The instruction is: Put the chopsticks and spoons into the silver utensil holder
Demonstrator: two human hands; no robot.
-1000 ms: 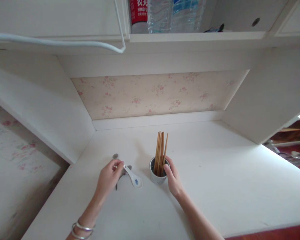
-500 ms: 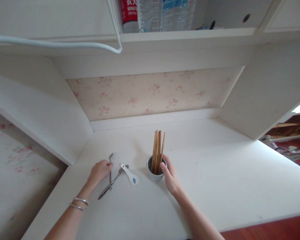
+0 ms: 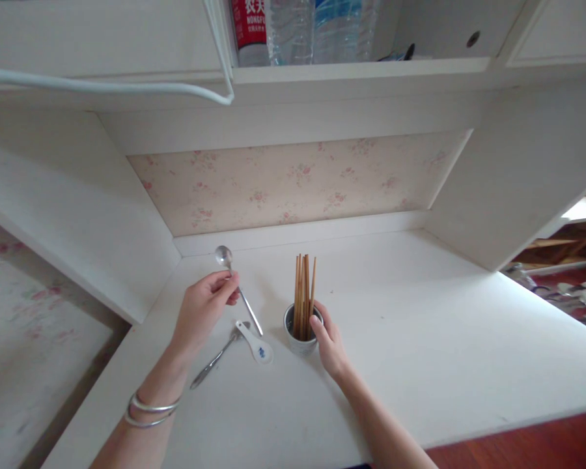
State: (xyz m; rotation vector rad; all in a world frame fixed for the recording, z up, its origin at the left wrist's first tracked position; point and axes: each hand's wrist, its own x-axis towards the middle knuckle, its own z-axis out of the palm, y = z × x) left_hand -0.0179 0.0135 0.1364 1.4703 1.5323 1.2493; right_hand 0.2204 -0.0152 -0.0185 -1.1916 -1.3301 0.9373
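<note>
My left hand (image 3: pixel 206 305) pinches a metal spoon (image 3: pixel 248 306) by its handle, held above the desk. The spoon's bowl points up and away, and the handle's end slants down to the right. Round the side of a metal cup (image 3: pixel 300 347) my right hand (image 3: pixel 331 342) is wrapped, thumb at the rim. Several wooden chopsticks (image 3: pixel 303 293) stand upright in that cup. Left of the cup lies a white ceramic spoon (image 3: pixel 260 350) with a blue mark. Its handle rests across the head of a metal fork (image 3: pixel 213 366), which partly hides the fork's head.
The white desk (image 3: pixel 395 365) sits between side panels, with a floral wall behind. Overhead, a shelf holds plastic bottles (image 3: pixel 293 32). A white cable (image 3: pixel 127 86) hangs at upper left. More items stand on a rack (image 3: pixel 566 286) beyond the right panel.
My left hand has lifted the metal spoon off the desk and away from the fork, moving up and right and tipping its bowl up. My right hand stays on the cup.
</note>
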